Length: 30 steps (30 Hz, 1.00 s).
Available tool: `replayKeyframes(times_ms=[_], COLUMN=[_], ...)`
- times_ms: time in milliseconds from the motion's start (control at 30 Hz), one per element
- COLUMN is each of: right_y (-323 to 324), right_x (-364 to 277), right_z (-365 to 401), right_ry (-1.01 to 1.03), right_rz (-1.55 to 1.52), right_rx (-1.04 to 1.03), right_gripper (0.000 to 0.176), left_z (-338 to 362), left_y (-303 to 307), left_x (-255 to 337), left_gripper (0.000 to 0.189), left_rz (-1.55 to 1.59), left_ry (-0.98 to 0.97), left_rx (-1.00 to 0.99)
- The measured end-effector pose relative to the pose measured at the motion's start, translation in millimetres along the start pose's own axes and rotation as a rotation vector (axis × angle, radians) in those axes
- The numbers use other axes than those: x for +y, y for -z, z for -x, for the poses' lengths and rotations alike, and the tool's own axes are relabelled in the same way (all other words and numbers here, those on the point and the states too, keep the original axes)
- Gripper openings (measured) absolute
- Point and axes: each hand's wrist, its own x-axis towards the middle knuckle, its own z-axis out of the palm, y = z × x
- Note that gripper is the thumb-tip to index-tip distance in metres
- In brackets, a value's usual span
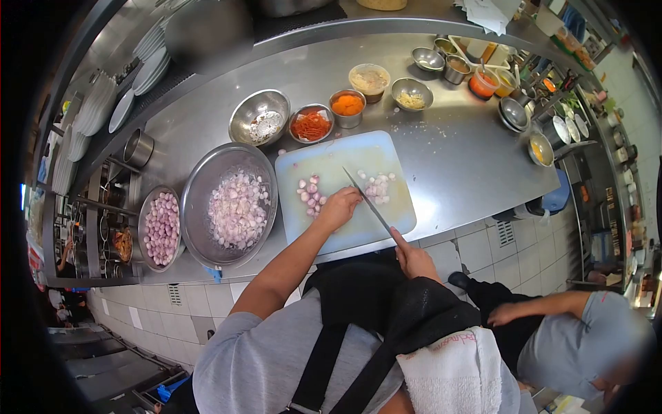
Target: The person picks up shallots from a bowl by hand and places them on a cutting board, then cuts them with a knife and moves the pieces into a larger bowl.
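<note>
My right hand [415, 262] grips the handle of a long kitchen knife [376, 210], its blade slanting up and left across a white cutting board [376, 146]. Beside the blade, my left hand [339, 209] is closed, fingertips pressed together on what looks like a shallot, mostly hidden. Whole peeled shallots [312, 196] lie on the board left of the knife. Cut shallot pieces [378, 186] lie to its right. Left of the board, a large metal bowl [195, 181] holds many cut shallots, and another bowl [145, 243] holds whole ones.
Behind the board stand an empty-looking metal bowl [241, 115], a bowl of orange-red strips [311, 125], an orange-filled container [347, 105], a tub [369, 78] and a bowl of pale chopped pieces [412, 96]. A person [576, 338] is close on my right. A shelf edge [310, 43] crosses above.
</note>
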Motion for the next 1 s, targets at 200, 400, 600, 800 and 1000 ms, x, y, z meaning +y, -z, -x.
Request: replayKeyframes(times_ms=[200,400,600,800,1000], right_y=[8.2,12.6,-0.7,-0.8,-4.5], right_x=[-3.5,6.2,21.7,19.8,19.5], right_z=[3.7,0.2,-0.2,1.7,2.5], right_ry=[-0.002,-0.013,-0.007,0.0,0.019], right_rz=[0.006,-0.143,-0.332,-0.259,-0.062], right_rx=[-0.023,-0.026,0.053,0.097,0.071], right_gripper=[0.065,0.063,0.063,0.064,0.067], left_z=[0.7,-3.7,-12.4,-9.5,-2.6], left_y=[0.0,6.0,11.5,-6.4,-7.0], left_x=[-0.2,6.2,9.0,14.0,10.6], left_gripper=[0.01,0.009,0.009,0.013,0.015], left_rz=[0.017,0.036,-0.055,0.109,0.216], left_ry=[0.029,0.039,0.04,0.342,0.322], left_rx=[0.001,-0.013,-0.07,-0.019,0.001])
